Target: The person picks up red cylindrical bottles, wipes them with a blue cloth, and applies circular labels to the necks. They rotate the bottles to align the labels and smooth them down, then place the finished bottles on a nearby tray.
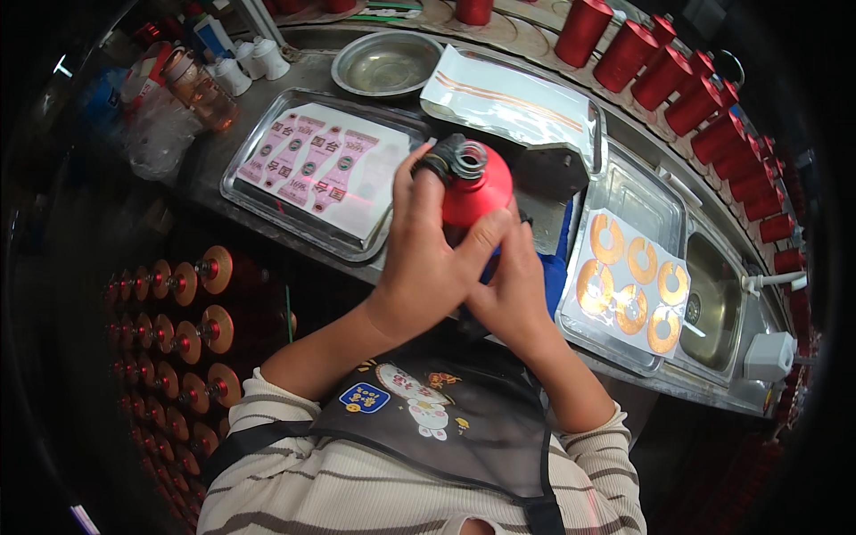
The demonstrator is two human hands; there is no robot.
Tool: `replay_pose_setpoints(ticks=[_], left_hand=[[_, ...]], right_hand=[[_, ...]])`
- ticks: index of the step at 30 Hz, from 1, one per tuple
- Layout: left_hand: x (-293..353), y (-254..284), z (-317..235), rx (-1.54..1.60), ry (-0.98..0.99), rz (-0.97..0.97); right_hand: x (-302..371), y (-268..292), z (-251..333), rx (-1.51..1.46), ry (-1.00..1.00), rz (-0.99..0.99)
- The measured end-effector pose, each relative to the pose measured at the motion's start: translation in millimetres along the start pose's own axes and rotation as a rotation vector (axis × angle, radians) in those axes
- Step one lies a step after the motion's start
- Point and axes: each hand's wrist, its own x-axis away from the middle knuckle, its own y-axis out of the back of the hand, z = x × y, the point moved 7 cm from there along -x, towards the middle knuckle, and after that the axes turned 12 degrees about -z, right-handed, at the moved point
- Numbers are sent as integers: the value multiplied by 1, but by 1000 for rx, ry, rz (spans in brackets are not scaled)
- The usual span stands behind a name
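A red bottle (481, 198) with a bare clear glass neck tilts up toward me at the middle of the bench. My left hand (428, 236) wraps its left side, thumb across the red shoulder, with a dark piece at the fingertips next to the neck. From the lower right my right hand (515, 283) grips the same bottle, its fingertips close to the left thumb. The bottle's lower body is hidden behind both hands. Behind it is a dark metal plate (551, 169), and blue material (555, 278) shows beside my right hand.
Left lies a metal tray (234, 189) with a pink-patterned decal sheet (308, 169); right, a tray with gold ring decals (631, 308). A metal bowl (385, 67), white striped sheet (508, 100) and sink (713, 308) surround these. Red bottles (667, 76) line the back; more are stacked lower left.
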Motion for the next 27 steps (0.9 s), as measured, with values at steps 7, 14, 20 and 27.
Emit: replay_pose_setpoints(ticks=[7,14,20,27], left_hand=[[19,15,-7,-33,-95,111],[4,6,48,312,56,254],[15,7,61,343,131,222],[18,19,75,288,100,179]], right_hand=[[-30,7,-10,-210,-45,47],[-22,26,-27,-136,-2,172],[50,215,-189,183,-416,-557],[91,338,-280,812,-728,-484]])
